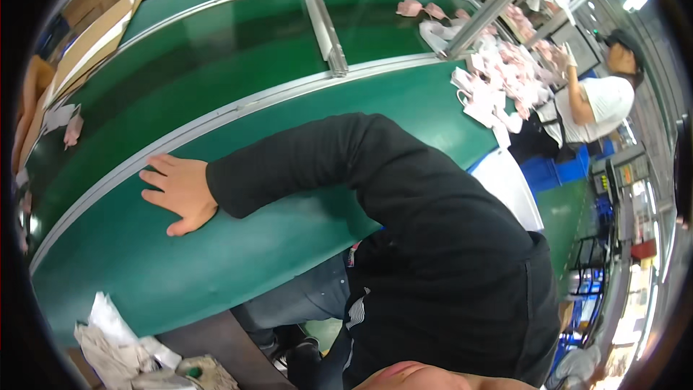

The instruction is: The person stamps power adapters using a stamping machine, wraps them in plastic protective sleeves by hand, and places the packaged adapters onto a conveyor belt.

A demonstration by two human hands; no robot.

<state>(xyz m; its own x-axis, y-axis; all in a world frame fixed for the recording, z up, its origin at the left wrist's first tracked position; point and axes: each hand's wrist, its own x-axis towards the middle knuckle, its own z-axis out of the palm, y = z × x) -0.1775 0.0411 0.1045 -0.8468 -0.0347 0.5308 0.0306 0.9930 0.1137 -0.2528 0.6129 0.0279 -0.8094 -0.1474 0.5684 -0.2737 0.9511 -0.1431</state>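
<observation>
My right hand point(180, 191) lies palm down on the green table surface point(281, 238), fingers spread and holding nothing. Its fingertips reach the metal rail point(238, 105) that runs along the far side of the surface. The black sleeve of that arm bends across the middle of the view. My left hand is out of sight. Close to the table's lower left end is a crumpled pile of pale cloth point(119, 357) with a white piece point(108, 318) on it.
A crossbar point(325, 25) spans the darker green belt point(238, 36) beyond the rail. Pink and white items point(505, 76) are heaped at the right, near another person point(603, 105) in white. Cardboard point(94, 50) leans at the far left; a white tray point(509, 184) sits behind my arm.
</observation>
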